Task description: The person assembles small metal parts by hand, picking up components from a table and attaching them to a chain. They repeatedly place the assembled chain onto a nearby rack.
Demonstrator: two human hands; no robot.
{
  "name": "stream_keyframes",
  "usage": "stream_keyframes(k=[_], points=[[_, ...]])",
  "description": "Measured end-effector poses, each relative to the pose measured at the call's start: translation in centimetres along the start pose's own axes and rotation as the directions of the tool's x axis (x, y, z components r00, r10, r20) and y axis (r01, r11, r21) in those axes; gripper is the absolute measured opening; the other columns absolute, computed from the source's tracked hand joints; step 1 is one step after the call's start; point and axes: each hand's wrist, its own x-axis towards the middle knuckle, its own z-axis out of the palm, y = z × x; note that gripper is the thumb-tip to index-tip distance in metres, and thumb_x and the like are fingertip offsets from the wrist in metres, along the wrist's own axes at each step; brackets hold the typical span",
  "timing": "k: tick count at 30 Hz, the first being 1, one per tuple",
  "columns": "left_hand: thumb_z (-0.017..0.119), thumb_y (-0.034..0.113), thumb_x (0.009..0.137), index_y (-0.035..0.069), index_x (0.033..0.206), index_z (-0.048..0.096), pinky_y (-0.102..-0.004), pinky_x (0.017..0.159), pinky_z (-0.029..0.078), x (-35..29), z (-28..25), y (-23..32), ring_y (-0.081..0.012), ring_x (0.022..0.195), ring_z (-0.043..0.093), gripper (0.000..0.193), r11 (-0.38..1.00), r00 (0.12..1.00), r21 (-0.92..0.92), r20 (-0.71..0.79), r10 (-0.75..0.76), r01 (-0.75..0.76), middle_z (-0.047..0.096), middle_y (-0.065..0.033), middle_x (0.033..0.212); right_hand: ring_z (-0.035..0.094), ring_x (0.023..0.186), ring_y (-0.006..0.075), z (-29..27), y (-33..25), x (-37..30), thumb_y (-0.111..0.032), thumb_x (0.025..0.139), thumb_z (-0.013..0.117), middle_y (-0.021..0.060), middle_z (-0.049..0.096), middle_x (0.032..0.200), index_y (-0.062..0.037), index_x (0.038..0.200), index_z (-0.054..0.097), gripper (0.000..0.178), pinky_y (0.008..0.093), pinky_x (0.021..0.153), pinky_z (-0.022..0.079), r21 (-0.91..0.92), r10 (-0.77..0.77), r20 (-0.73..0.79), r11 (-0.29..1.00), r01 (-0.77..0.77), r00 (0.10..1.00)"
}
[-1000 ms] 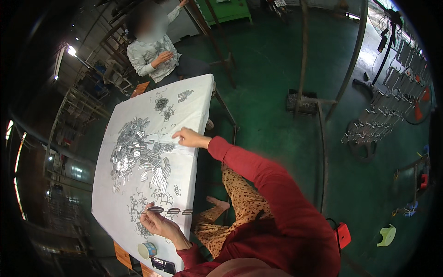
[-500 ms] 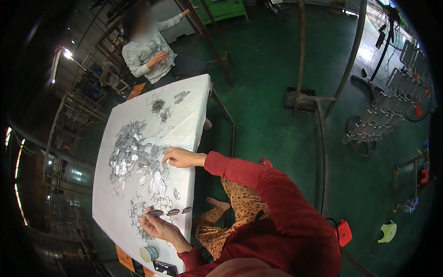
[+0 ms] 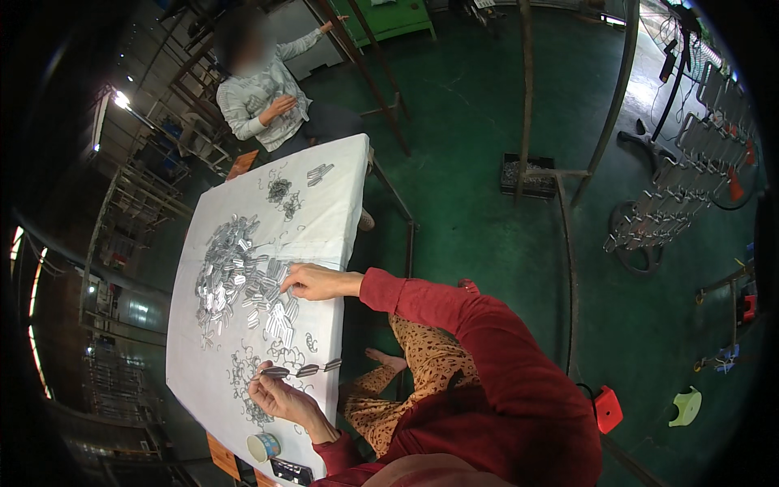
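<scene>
My left hand (image 3: 281, 399) is pinched over the near part of the white-covered table (image 3: 203, 394). It holds one end of a short chain of flat, striped metal plates (image 3: 307, 371), which stretches off to the right. Beneath and beyond that hand lie many loose, thin, curved metal rings (image 3: 243, 369). My right hand (image 3: 318, 282) reaches the right edge of a heap of shiny flat metal plates (image 3: 231, 264), fingertips drawn together against them. Whatever lies between those fingertips is too small to make out.
A paper cup (image 3: 263, 446) and a dark phone-like object (image 3: 290, 471) are at the table's near end. Across the far end sits a person (image 3: 272, 101), close to a dark pile of small parts (image 3: 279, 190). Metal frame posts (image 3: 568, 268) and a red stool (image 3: 606, 409) stand to the right.
My right hand has shifted slightly left, further onto the plates. My left hand keeps its hold on the chain, almost unmoved. The view has shifted a little.
</scene>
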Motion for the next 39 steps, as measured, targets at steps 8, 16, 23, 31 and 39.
stream_keyframes(k=[8, 16, 23, 31, 39], points=[[0.047, 0.011, 0.096, 0.003, 0.101, 0.045, -0.0264, 0.078, 0.044, -0.1, -0.4, 0.4, -0.0149, 0.088, 0.056, 0.010, 1.000, 1.000, 0.005, 0.006, -0.002, 0.002, 0.060, -0.0154, 0.100, 0.053, 0.083, 0.0290, 0.2, -1.3, 0.1, -0.007, 0.081, 0.052, 0.0154, 0.050, 0.087, -0.0057, 0.107, 0.064, 0.029, 0.0366, 0.076, 0.042, 0.006, -0.016, 0.009, 1.000, 0.016, 1.000], [0.047, 0.015, 0.097, 0.004, 0.101, 0.046, -0.0236, 0.067, 0.043, -0.2, 0.2, 0.6, -0.0100, 0.080, 0.053, 0.011, 0.998, 0.999, 0.051, -0.022, 0.027, -0.026, 0.060, -0.0112, 0.097, 0.056, 0.088, 0.0336, 1.0, -1.8, -0.3, -0.004, 0.077, 0.052, 0.0178, 0.055, 0.090, -0.0046, 0.102, 0.066, 0.029, 0.0395, 0.082, 0.043, 0.070, 0.038, 0.010, 0.997, -0.038, 0.999], [0.048, 0.014, 0.096, 0.004, 0.101, 0.047, -0.0243, 0.070, 0.045, -0.2, 0.5, 0.2, -0.0113, 0.082, 0.056, 0.011, 0.999, 0.999, 0.015, -0.031, 0.040, -0.039, 0.060, -0.0122, 0.097, 0.052, 0.083, 0.0298, 0.9, -1.4, -0.4, -0.008, 0.082, 0.052, 0.0154, 0.050, 0.086, -0.0052, 0.108, 0.063, 0.028, 0.0378, 0.078, 0.041, 0.039, -0.019, 0.022, 0.999, 0.018, 1.000], [0.047, 0.013, 0.096, 0.003, 0.101, 0.047, -0.0239, 0.069, 0.044, -0.3, 0.6, 0.1, -0.0110, 0.080, 0.055, 0.011, 0.999, 0.999, 0.014, -0.031, 0.040, -0.040, 0.060, -0.0119, 0.097, 0.052, 0.083, 0.0299, 0.4, -1.9, -0.8, -0.008, 0.082, 0.053, 0.0154, 0.050, 0.087, -0.0051, 0.108, 0.063, 0.028, 0.0381, 0.077, 0.041, 0.054, -0.010, 0.030, 0.999, 0.009, 0.999], [0.046, 0.010, 0.096, 0.002, 0.099, 0.046, -0.0252, 0.076, 0.044, -0.6, 0.8, 1.1, -0.0118, 0.084, 0.054, 0.008, 0.999, 1.000, 0.043, -0.008, 0.013, -0.013, 0.059, -0.0143, 0.100, 0.054, 0.090, 0.0330, 0.7, -2.8, -0.7, -0.007, 0.079, 0.053, 0.0170, 0.053, 0.089, -0.0051, 0.103, 0.065, 0.027, 0.0399, 0.083, 0.041, 0.067, 0.024, 0.035, 0.997, -0.026, 0.999]])
